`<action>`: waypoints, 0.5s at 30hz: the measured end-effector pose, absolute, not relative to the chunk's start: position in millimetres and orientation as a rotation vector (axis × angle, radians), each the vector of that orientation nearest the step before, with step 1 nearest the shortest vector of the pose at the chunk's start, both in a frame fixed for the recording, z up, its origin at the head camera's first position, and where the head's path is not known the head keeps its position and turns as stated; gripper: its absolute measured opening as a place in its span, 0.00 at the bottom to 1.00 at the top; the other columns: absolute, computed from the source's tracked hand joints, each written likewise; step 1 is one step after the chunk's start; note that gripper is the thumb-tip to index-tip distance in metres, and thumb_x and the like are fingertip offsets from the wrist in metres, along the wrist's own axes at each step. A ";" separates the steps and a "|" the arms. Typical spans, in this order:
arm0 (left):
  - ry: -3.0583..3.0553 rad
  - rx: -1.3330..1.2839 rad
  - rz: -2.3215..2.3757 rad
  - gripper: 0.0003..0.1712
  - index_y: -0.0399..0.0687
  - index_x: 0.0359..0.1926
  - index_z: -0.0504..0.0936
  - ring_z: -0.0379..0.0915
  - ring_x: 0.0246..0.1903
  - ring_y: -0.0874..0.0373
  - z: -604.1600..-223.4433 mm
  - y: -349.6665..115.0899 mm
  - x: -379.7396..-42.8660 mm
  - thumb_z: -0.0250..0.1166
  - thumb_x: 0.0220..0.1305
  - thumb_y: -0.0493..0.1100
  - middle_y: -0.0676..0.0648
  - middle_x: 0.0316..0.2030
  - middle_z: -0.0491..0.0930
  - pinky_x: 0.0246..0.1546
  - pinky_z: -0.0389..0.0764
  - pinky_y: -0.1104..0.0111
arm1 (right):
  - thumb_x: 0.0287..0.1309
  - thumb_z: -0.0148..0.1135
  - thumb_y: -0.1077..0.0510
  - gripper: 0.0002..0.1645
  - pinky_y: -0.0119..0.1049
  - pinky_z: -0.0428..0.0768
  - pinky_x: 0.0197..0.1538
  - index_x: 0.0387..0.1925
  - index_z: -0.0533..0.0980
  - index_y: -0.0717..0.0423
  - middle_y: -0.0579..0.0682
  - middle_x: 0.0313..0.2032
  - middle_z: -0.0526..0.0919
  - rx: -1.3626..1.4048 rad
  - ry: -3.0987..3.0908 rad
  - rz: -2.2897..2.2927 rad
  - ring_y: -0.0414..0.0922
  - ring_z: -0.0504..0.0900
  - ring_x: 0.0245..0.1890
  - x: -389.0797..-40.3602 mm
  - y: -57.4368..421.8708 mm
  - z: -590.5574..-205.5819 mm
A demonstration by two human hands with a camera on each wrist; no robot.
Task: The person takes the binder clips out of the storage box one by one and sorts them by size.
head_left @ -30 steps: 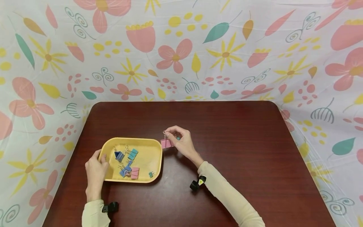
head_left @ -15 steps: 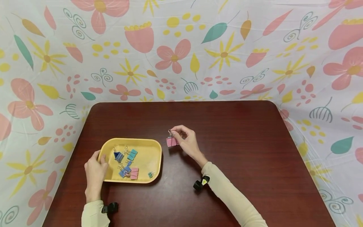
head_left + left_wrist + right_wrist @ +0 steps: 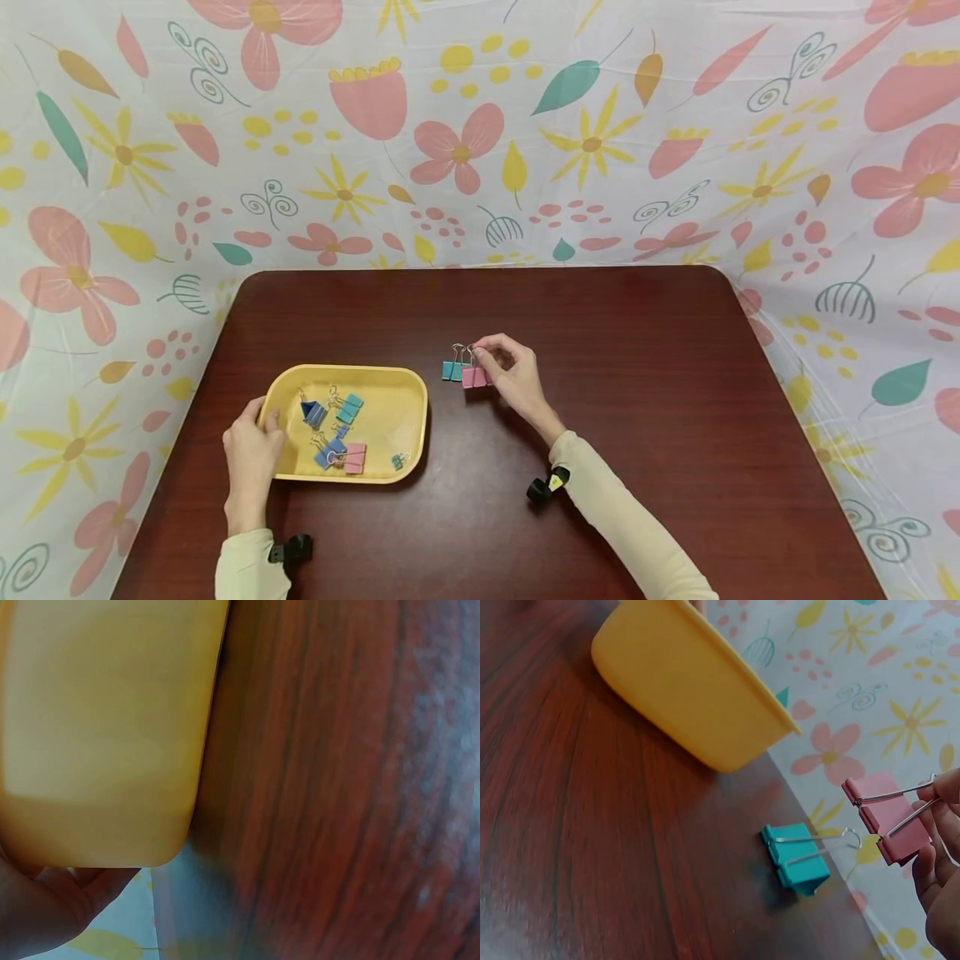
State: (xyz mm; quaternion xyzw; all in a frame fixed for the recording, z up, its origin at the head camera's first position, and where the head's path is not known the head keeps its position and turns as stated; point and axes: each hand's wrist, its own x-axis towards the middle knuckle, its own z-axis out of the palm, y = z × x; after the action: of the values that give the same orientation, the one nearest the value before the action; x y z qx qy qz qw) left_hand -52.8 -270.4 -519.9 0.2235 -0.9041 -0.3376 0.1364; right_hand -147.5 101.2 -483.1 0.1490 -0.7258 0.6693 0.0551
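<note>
Pinching a pink binder clip (image 3: 473, 378) by its wire handles (image 3: 894, 796), the right hand (image 3: 513, 375) has it just beside a teal clip (image 3: 452, 372) on the tabletop (image 3: 630, 358), while the left hand (image 3: 252, 454) grips a yellow tray (image 3: 393, 408) by one end (more clips (image 3: 330, 453) inside, btw).

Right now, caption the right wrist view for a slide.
Right hand holding a pink clip; teal clip on the table, yellow tray beyond.

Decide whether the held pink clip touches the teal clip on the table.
Apart. The right wrist view shows a gap, with patterned cloth visible, between the pink clip and the teal clip.
</note>
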 end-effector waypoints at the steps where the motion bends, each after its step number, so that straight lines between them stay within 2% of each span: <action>1: -2.617 0.647 -0.980 0.17 0.32 0.57 0.80 0.77 0.46 0.28 -520.0 -270.4 -52.8 0.58 0.71 0.36 0.25 0.48 0.82 0.45 0.76 0.41 | 0.63 0.64 0.71 0.06 0.25 0.69 0.26 0.39 0.81 0.73 0.72 0.29 0.81 0.444 -2.201 2.040 0.33 0.72 0.22 -147.6 102.9 -484.1; 15: -2.619 0.661 -0.984 0.18 0.32 0.57 0.80 0.77 0.46 0.29 -521.3 -271.3 -53.9 0.57 0.72 0.37 0.25 0.49 0.82 0.45 0.76 0.42 | 0.63 0.63 0.72 0.06 0.24 0.69 0.25 0.39 0.81 0.75 0.73 0.31 0.82 0.401 -2.193 2.032 0.33 0.73 0.23 -152.8 117.5 -498.3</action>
State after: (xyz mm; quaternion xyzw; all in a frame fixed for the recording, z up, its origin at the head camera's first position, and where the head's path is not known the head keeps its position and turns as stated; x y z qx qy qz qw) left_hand -53.9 -271.3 -521.3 0.2280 -0.9030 -0.3391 0.1330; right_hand -152.8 117.5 -498.3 0.1328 -0.7257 0.6722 0.0624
